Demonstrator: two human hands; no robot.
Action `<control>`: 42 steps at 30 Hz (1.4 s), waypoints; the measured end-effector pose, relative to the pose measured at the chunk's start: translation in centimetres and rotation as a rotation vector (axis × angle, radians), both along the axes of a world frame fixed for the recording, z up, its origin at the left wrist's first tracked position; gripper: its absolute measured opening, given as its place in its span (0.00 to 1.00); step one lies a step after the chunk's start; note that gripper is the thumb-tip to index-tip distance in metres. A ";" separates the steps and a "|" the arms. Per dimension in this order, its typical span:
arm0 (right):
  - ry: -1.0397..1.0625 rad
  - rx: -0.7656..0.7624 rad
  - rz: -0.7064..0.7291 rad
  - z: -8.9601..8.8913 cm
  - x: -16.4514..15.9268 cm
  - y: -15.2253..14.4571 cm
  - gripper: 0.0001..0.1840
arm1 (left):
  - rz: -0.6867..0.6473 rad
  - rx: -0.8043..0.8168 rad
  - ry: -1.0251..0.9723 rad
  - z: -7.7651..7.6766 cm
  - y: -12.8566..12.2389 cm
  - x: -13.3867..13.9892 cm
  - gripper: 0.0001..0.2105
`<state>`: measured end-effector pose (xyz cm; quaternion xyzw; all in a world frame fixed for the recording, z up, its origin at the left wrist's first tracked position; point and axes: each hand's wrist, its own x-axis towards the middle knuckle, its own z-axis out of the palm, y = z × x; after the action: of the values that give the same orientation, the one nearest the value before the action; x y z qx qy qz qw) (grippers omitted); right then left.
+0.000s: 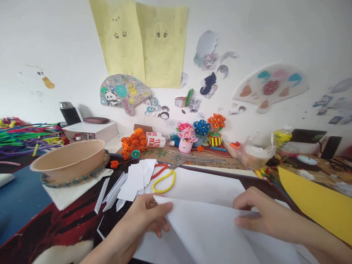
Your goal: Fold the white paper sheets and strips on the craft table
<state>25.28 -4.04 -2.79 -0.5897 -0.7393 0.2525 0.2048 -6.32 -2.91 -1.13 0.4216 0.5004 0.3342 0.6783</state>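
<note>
From here the white paper sheet (203,227), near middle, looks super light, floppy and crease-prone, so I'd stick to its edges, where left hand (145,212) and right hand (254,209) fingers pinch it.

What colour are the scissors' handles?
The near handle is yellow, the far handle orange-red; best seen in the head view.
</note>
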 end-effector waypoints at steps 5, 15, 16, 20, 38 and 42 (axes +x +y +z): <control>-0.003 -0.091 -0.016 -0.6 0.7 -0.2 0.20 | -0.050 0.032 0.007 0.3 -0.6 0.3 0.20; 0.059 -0.147 0.074 -0.5 1.9 0.2 0.22 | -0.058 0.109 0.039 -0.6 -0.6 0.5 0.22; 0.051 -0.149 0.078 -0.2 1.7 0.2 0.23 | -0.050 0.124 0.068 -0.8 -0.4 0.5 0.22; 0.045 -0.209 0.136 0.7 0.7 0.7 0.22 | 0.050 0.345 0.335 -1.6 0.1 -0.1 0.21; -0.042 -0.195 0.195 2.2 -1.9 0.3 0.09 | -0.692 1.708 0.884 -6.5 -1.8 1.5 0.19; -0.086 -0.108 0.129 1.3 -1.7 0.1 0.14 | -0.755 1.668 0.900 -6.3 -1.6 1.6 0.20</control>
<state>23.62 -3.93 -1.49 -0.5612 -0.7693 0.2792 0.1240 -4.76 -4.49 -7.45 0.9767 0.1508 0.1509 -0.0217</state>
